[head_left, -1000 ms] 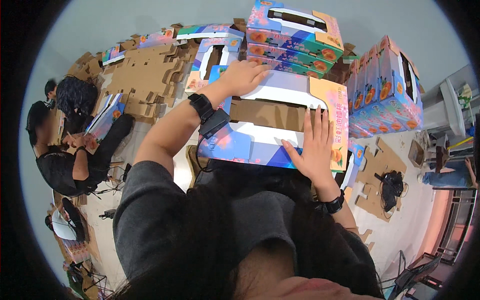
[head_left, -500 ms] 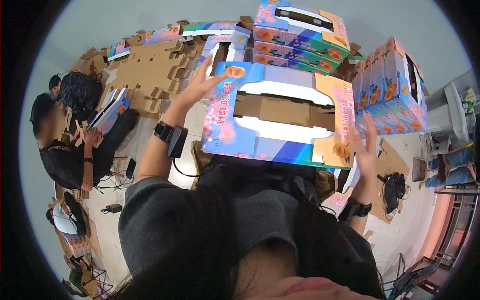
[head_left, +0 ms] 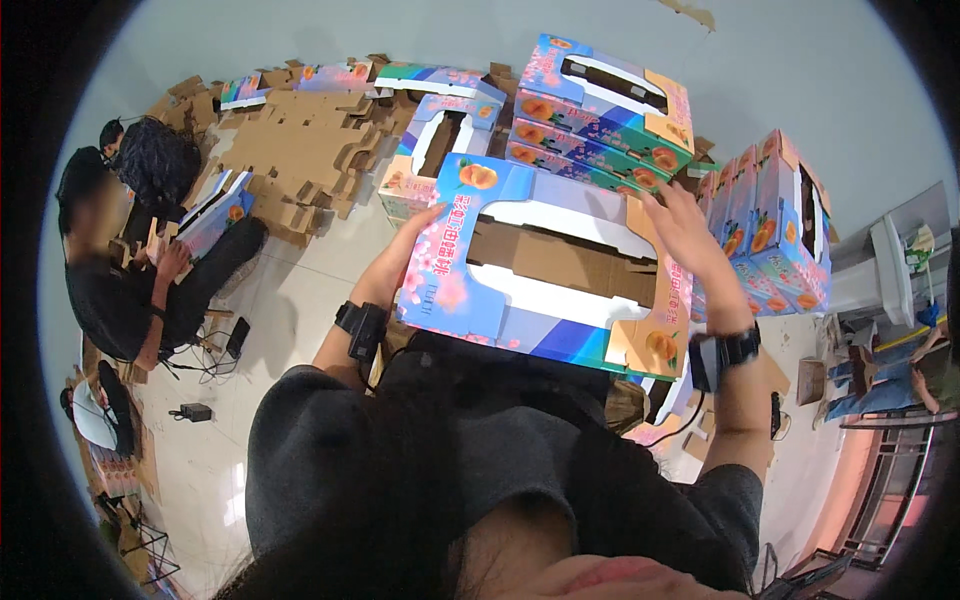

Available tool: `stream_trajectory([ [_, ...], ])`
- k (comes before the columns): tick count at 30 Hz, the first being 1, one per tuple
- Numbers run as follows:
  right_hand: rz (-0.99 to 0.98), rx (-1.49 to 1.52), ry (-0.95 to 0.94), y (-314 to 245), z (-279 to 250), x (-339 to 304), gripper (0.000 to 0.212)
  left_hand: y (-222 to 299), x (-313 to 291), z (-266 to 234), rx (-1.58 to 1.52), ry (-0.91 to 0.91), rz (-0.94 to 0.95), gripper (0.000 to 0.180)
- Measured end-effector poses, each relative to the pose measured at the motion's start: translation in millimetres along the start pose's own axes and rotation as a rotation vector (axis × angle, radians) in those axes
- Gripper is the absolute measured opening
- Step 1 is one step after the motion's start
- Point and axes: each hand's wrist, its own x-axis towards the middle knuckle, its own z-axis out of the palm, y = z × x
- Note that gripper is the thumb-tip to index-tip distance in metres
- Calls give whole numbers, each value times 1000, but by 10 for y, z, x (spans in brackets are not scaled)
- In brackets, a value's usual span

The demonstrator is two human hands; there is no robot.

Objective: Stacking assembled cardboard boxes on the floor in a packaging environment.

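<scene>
A printed cardboard fruit box [head_left: 560, 345] in blue, pink, orange and green rests at my lap. Its top has a large cut-out window showing bare brown cardboard inside. My left hand [head_left: 398, 255] grips the box's left side, its thumb or finger tip at the upper left edge and the other fingers hidden behind the side. At the far right corner, my right hand [head_left: 692, 235] lies over the edge with fingers spread, touching the orange panel.
Finished-looking matching boxes are stacked ahead [head_left: 600, 110] and in a row at right [head_left: 770, 220]. Another box [head_left: 440, 140] stands ahead left, beside flat brown cardboard sheets [head_left: 295, 150]. A seated co-worker [head_left: 120, 310] handles a box at left. A white basin [head_left: 895, 270] stands far right.
My left hand has come down from the box's far left corner to its left side. My right hand has moved from the right side to the far right corner. The view has shifted slightly.
</scene>
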Motion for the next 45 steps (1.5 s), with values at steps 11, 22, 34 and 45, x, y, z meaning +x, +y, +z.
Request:
stream_trajectory([
  [11,389,-106,-205,-34,608,710,69,39,-169,91,-108,37,115,35],
  [22,281,-210,137,-34,773,560,41,-16,153,-120,-40,-37,74,55],
  [34,-206,-174,264,-465,-450,-102,37,-550,665,-729,-289,-103,98,35],
  [45,140,814,26,-3,-243,-1661,51,-650,917,-909,-377,-72,153,33],
])
